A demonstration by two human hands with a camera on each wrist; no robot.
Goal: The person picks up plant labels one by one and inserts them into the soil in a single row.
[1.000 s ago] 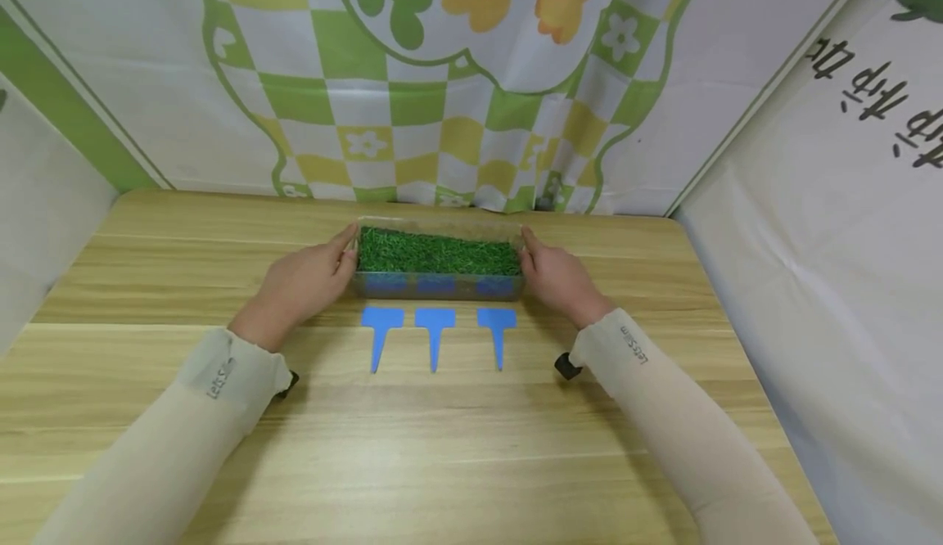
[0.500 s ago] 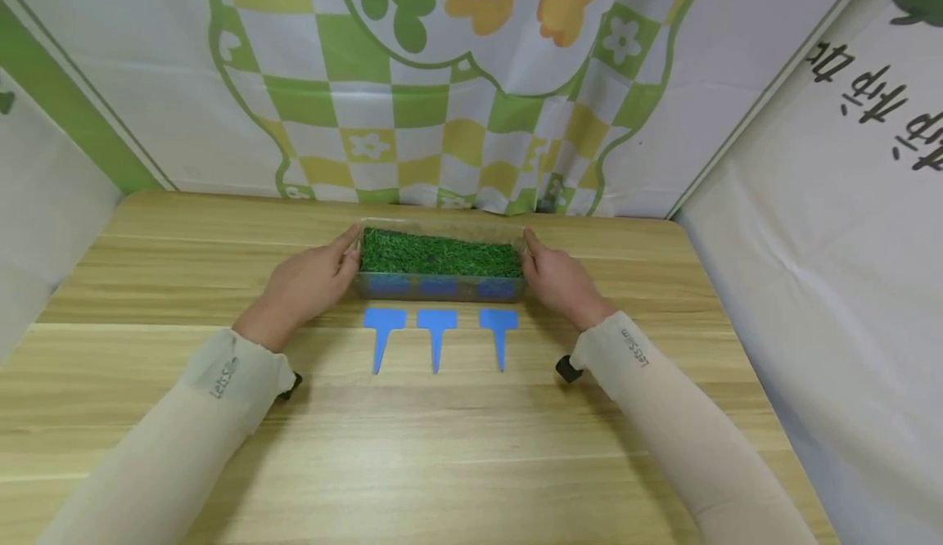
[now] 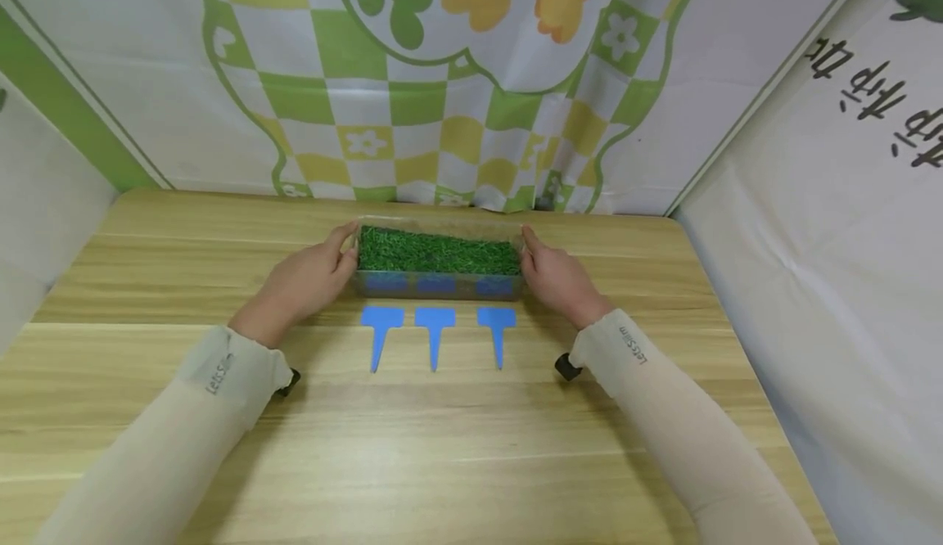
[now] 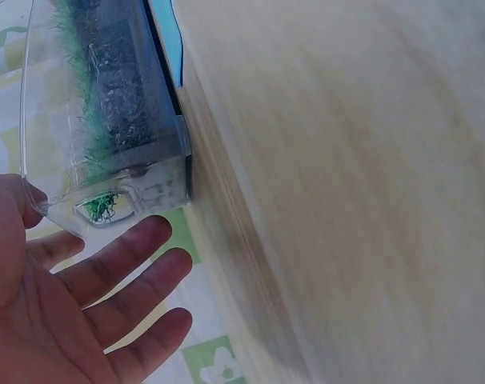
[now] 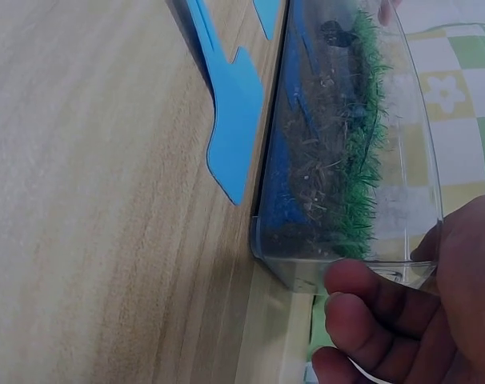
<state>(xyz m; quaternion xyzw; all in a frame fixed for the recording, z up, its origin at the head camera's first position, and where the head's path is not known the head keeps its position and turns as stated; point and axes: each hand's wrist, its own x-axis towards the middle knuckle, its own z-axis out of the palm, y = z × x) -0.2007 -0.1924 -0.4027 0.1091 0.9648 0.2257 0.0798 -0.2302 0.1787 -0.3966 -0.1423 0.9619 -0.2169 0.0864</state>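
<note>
We have both hands on the clear plastic tray of green grass (image 3: 439,252), one at each short end; it sits on the wooden table (image 3: 442,447) toward 12 o'clock, near the patterned backdrop cloth (image 3: 412,78). Looks like the positioning or steadying step: the tray is flat on the table, not lifted.

Left hand (image 3: 305,279) at the tray's 9 o'clock end, fingers fairly straight; in the left wrist view the palm and fingers (image 4: 122,272) lie open against the end wall, thumb at the rim. Right hand (image 3: 557,277) at the 3 o'clock end; in the right wrist view its fingers (image 5: 370,300) curl against the corner, thumb side over the rim, so a light grip.

Three blue T-shaped plant labels (image 3: 435,334) lie in a row just beside the tray at its 6 o'clock side, stakes pointing to us, none touched.

Our guess at the next move: one hand frees up for a label, needing a fingertip pinch since they lie flat.

Both forearms in beige sleeves (image 3: 648,389), angled inward, wrists low near the table.
</note>
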